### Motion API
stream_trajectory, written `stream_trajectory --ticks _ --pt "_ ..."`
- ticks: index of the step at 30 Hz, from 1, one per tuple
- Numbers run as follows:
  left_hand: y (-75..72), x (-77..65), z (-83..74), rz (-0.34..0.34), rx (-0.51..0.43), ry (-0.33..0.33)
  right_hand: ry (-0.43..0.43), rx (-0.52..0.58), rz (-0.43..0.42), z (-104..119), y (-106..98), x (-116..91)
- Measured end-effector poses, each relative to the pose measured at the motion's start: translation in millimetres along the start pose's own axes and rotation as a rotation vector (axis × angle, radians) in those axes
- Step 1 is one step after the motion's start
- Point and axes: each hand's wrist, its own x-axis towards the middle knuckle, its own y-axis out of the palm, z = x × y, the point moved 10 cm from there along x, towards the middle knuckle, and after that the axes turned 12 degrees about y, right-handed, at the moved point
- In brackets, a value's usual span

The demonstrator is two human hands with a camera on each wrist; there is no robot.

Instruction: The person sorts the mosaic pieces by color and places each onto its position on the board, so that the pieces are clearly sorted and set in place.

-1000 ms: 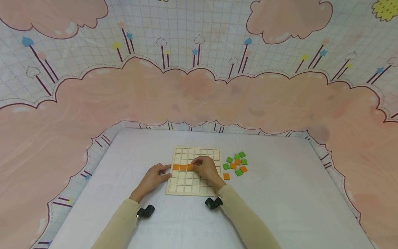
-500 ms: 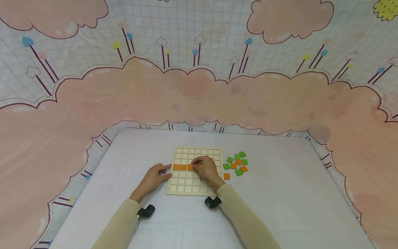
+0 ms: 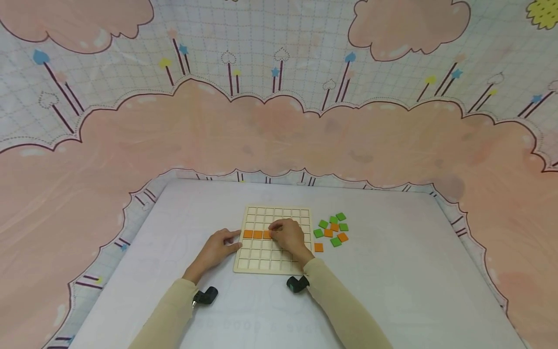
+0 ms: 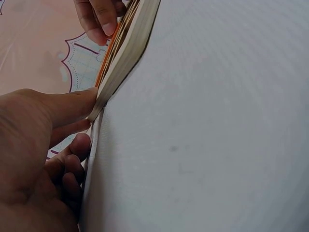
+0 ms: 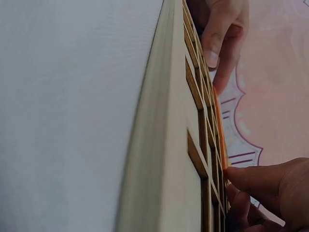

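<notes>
A pale wooden grid board lies on the table, with three orange square tiles in a row across it from the left edge. My left hand rests at the board's left edge; in the left wrist view the thumb and a finger of that left hand touch the rim. Over the board, my right hand pinches the right end of the third orange tile. The thumb tip of the right hand meets the tile's orange edge in the right wrist view. The fingers partly hide that tile.
Right of the board lie several loose green tiles and orange tiles, one orange tile set nearest the board. A white cloth covers the table. Each wrist carries a small black camera. A patterned curtain stands behind.
The view has shifted very slightly. Both hands, the board and the tiles keep their places.
</notes>
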Motion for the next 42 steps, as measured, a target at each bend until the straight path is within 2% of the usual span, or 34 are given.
stream_trajectory --ticks 6,12,17,25,31,42 --pt "-0.2 0.5 -1.4 -0.002 0.001 0.004 -0.019 0.012 0.006 1 -2 0" --pt "-0.5 -0.2 -1.5 -0.003 0.004 0.0 0.018 0.152 0.102 -4 -1 1" --pt "-1.2 -0.8 -3.7 -0.005 0.007 0.011 0.012 0.193 0.133 -2 -5 -1" --pt "-1.5 -0.5 -3.4 -0.01 0.006 0.011 -0.03 0.232 0.13 12 -23 -17" --pt "-2.3 -0.5 -1.6 -0.014 0.013 0.018 -0.068 0.213 0.099 18 -35 -27" --pt "-2.5 -0.5 -2.0 -0.014 0.002 0.016 -0.095 0.208 0.052 19 -56 -40"
